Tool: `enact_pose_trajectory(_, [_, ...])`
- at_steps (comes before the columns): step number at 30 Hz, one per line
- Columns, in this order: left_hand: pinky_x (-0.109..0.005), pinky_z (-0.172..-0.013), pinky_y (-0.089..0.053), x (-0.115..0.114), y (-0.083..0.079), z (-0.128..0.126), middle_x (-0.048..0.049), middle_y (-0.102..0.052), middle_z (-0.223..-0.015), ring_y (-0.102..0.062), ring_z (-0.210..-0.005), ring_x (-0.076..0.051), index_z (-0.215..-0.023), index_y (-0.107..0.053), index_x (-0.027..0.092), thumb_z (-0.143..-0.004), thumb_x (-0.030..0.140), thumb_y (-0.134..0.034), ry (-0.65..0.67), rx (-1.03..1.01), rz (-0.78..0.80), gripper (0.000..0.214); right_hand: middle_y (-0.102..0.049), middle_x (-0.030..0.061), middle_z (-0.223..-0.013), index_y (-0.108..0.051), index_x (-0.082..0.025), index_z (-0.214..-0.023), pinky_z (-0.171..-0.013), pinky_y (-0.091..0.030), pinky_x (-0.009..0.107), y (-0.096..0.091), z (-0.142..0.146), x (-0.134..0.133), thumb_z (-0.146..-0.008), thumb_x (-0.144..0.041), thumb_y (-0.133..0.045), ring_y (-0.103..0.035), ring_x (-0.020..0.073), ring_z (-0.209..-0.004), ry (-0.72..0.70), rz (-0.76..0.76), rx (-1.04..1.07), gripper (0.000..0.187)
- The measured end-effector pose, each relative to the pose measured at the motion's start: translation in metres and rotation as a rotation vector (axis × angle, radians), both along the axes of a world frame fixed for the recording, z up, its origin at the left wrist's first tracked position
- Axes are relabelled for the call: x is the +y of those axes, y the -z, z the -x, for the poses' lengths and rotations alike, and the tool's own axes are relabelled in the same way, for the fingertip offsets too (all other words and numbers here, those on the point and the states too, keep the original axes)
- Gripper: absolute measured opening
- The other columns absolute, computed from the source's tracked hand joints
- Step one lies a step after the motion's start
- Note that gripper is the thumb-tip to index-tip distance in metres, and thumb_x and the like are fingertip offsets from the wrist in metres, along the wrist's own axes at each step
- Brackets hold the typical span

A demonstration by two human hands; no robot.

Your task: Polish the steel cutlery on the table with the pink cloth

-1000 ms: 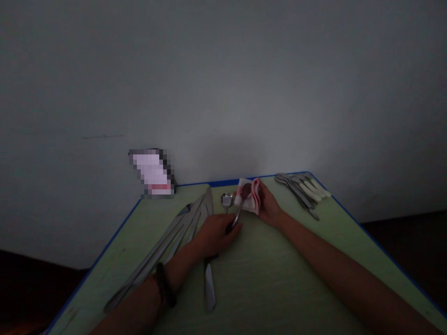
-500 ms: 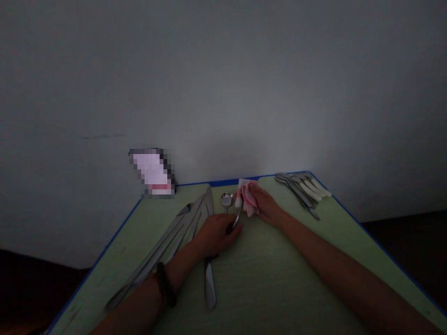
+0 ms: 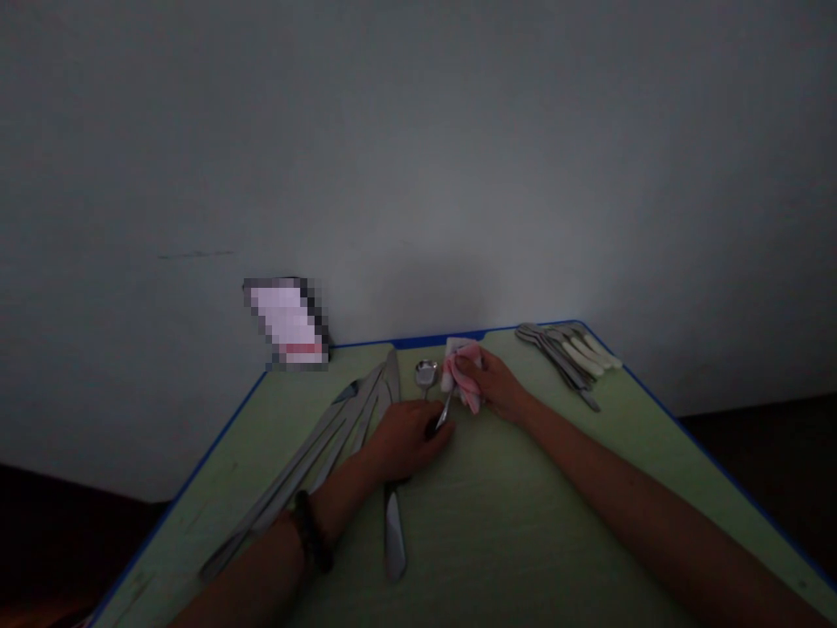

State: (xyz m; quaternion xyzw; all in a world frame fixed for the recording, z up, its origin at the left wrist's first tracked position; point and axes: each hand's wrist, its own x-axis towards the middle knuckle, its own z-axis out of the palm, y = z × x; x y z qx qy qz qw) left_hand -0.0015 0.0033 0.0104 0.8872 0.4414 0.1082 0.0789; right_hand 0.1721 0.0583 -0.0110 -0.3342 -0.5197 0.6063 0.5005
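My left hand [image 3: 406, 436] grips the handle of a metal spoon [image 3: 445, 408] that rises toward the far edge of the green table [image 3: 510, 523]. My right hand [image 3: 492, 384] is closed on a pink and white cloth [image 3: 459, 370], folded around the spoon's bowl so the bowl is hidden. A second small spoon [image 3: 425, 374] lies just left of the cloth. A dark bracelet sits on my left wrist.
Several long metal knives [image 3: 327, 449] lie fanned at the left, and one more knife [image 3: 393, 536] points toward me under my left hand. A bunch of cutlery with white handles [image 3: 568, 352] lies at the far right corner. A blurred-out object [image 3: 288, 323] leans on the wall.
My right hand has closed the cloth over the spoon's bowl, which showed a second ago. My left hand has stayed put.
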Motion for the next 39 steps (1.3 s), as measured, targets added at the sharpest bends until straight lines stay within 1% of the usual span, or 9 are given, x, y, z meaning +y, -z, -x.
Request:
enact_pose_trajectory(5, [-0.023, -0.055, -0.031, 0.0000, 0.0003, -0.0001, 0.0004, -0.054, -0.062, -0.049, -0.057, -0.013, -0.069, -0.050, 0.018, -0.087, 0.037, -0.039, -0.005, 0.004, 0.010, 0.028, -0.062, 0.0019, -0.078, -0.057, -0.017, -0.085, -0.050, -0.043, 0.021, -0.0033, 0.0009, -0.0019, -0.066, -0.045, -0.067, -0.054, 0.0098, -0.059, 0.019, 0.068, 0.051, 0.035])
enact_pose_trajectory(8, [-0.024, -0.054, -0.031, -0.0001, 0.0008, -0.0006, 0.0004, -0.054, -0.062, -0.049, -0.056, -0.013, -0.069, -0.050, 0.018, -0.086, 0.037, -0.039, -0.007, 0.004, 0.010, 0.028, -0.061, 0.0010, -0.076, -0.058, -0.017, -0.085, -0.048, -0.042, 0.021, -0.0044, 0.0014, -0.0028, -0.067, -0.045, -0.066, -0.052, 0.0089, -0.056, 0.028, 0.057, 0.038, 0.034])
enact_pose_trajectory(11, [-0.024, -0.054, -0.030, -0.0005, 0.0008, -0.0008, 0.0005, -0.053, -0.061, -0.048, -0.056, -0.013, -0.068, -0.049, 0.018, -0.087, 0.037, -0.038, -0.010, -0.004, 0.017, 0.029, -0.061, 0.0012, -0.075, -0.057, -0.017, -0.085, -0.045, -0.041, 0.021, -0.0045, 0.0015, -0.0033, -0.068, -0.046, -0.065, -0.050, 0.0080, -0.052, 0.008, 0.063, 0.044, 0.035])
enact_pose_trajectory(15, [-0.023, -0.054, -0.030, -0.0007, 0.0011, -0.0006, 0.0008, -0.052, -0.061, -0.048, -0.056, -0.013, -0.068, -0.050, 0.018, -0.086, 0.037, -0.038, -0.014, -0.019, 0.016, 0.029, -0.061, 0.0015, -0.076, -0.057, -0.017, -0.086, -0.046, -0.042, 0.020, -0.0042, 0.0020, -0.0035, -0.068, -0.046, -0.066, -0.050, 0.0072, -0.051, -0.005, 0.065, 0.067, 0.035])
enact_pose_trajectory(18, [-0.024, -0.054, -0.030, -0.0004, 0.0013, -0.0006, 0.0009, -0.052, -0.060, -0.047, -0.055, -0.012, -0.068, -0.049, 0.018, -0.086, 0.037, -0.038, -0.016, -0.025, 0.013, 0.029, -0.061, 0.0017, -0.077, -0.057, -0.017, -0.086, -0.043, -0.041, 0.020, -0.0035, 0.0022, -0.0029, -0.069, -0.047, -0.064, -0.049, 0.0072, -0.050, -0.020, 0.057, 0.064, 0.036])
enact_pose_trajectory(25, [-0.024, -0.053, -0.030, -0.0005, 0.0002, -0.0007, 0.0009, -0.053, -0.060, -0.048, -0.055, -0.013, -0.068, -0.050, 0.018, -0.086, 0.036, -0.039, -0.018, -0.020, 0.014, 0.028, -0.062, 0.0014, -0.077, -0.059, -0.016, -0.085, -0.049, -0.042, 0.020, -0.0026, 0.0015, -0.0019, -0.067, -0.046, -0.066, -0.053, 0.0081, -0.056, 0.019, 0.037, 0.063, 0.036])
enact_pose_trajectory(29, [-0.024, -0.054, -0.031, -0.0005, 0.0010, -0.0002, 0.0006, -0.053, -0.061, -0.049, -0.056, -0.013, -0.068, -0.050, 0.018, -0.086, 0.037, -0.039, -0.015, -0.023, 0.005, 0.028, -0.062, 0.0019, -0.076, -0.058, -0.017, -0.085, -0.046, -0.041, 0.021, -0.0042, 0.0016, -0.0030, -0.067, -0.048, -0.065, -0.051, 0.0082, -0.052, 0.002, 0.046, 0.052, 0.037])
enact_pose_trajectory(33, [-0.024, -0.055, -0.031, -0.0002, 0.0013, -0.0002, 0.0006, -0.054, -0.062, -0.049, -0.057, -0.013, -0.069, -0.050, 0.018, -0.086, 0.037, -0.039, -0.010, -0.026, 0.009, 0.028, -0.062, 0.0029, -0.076, -0.058, -0.016, -0.086, -0.048, -0.042, 0.019, -0.0042, 0.0013, -0.0031, -0.069, -0.047, -0.064, -0.051, 0.0085, -0.056, -0.003, 0.032, 0.051, 0.036])
enact_pose_trajectory(39, [-0.024, -0.054, -0.030, -0.0001, 0.0016, -0.0007, 0.0007, -0.053, -0.060, -0.048, -0.056, -0.013, -0.067, -0.049, 0.018, -0.086, 0.037, -0.039, -0.016, -0.018, 0.006, 0.029, -0.060, 0.0017, -0.073, -0.059, -0.015, -0.085, -0.046, -0.042, 0.019, -0.0017, 0.0016, -0.0006, -0.070, -0.045, -0.064, -0.051, 0.0079, -0.054, 0.009, 0.038, 0.042, 0.034])
